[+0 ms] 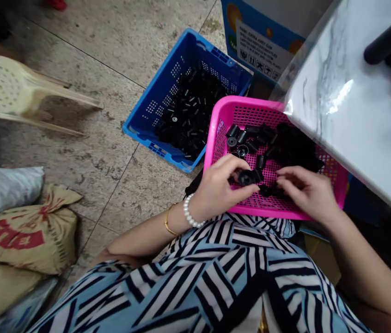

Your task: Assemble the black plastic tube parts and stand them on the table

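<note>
A pink plastic basket (212,134) sits at my lap, holding several short black cylindrical parts (260,161) and a darker heap on its right side. My left hand (219,185) reaches over the basket's near left corner, its thumb and fingers closed round a black cylindrical part (246,177) whose round end faces up. On the other side, my right hand (308,190) is over the near right part of the basket, thumb and fingers drawn together. Whatever lies between those fingertips is too dark and small to make out.
A blue crate (147,104) full of similar black pieces stands on the floor beyond the basket. To the right, a marble-patterned table (351,106) overhangs the basket and carries black tubes (386,41). A printed carton (261,41), a plastic stool (1,88) and tied sacks (32,231) stand around.
</note>
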Demonstrator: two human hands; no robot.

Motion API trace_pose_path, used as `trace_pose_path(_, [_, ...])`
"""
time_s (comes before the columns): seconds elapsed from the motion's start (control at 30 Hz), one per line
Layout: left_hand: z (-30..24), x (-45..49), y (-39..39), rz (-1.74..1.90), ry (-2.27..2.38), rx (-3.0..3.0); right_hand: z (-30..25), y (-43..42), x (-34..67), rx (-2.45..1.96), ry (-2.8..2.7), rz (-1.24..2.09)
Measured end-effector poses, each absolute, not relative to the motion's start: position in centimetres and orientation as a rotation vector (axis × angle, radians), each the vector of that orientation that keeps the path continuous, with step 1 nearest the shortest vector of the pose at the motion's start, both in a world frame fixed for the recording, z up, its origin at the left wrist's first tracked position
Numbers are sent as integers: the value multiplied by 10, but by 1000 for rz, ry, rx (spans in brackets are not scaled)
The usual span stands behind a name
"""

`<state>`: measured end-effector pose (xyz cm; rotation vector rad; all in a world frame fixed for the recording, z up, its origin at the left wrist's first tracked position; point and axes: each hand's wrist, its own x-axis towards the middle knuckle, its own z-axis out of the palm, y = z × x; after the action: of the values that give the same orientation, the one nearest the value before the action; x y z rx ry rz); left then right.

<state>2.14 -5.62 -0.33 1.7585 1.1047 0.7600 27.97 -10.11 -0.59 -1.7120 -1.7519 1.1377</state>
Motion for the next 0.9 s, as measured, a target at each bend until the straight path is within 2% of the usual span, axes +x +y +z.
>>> trace_pose_path(0.07, [-3,12,-54,861,1164,1662,-5,-89,289,-1843,-1861,764])
trace_pose_path(0.13, [-3,6,-53,870,1165,1584,-7,-78,283,-1843,-1970,656])
trace_pose_path(0.37, [1,5,-62,761,1075,1875,-35,-80,222,-1846,-2674,1051])
trace_pose_path(0.57, [-4,-2,-70,766,1080,1751,-43,-107,236,-1687,-2394,1225])
trace_pose_path(0.8, [-6,0,-65,870,1135,1504,-32,-91,249,-1518,-2361,1354])
trace_pose_path(0.9, [-5,2,-64,865,1156,1422,-31,-75,269,-1680,-2238,1046])
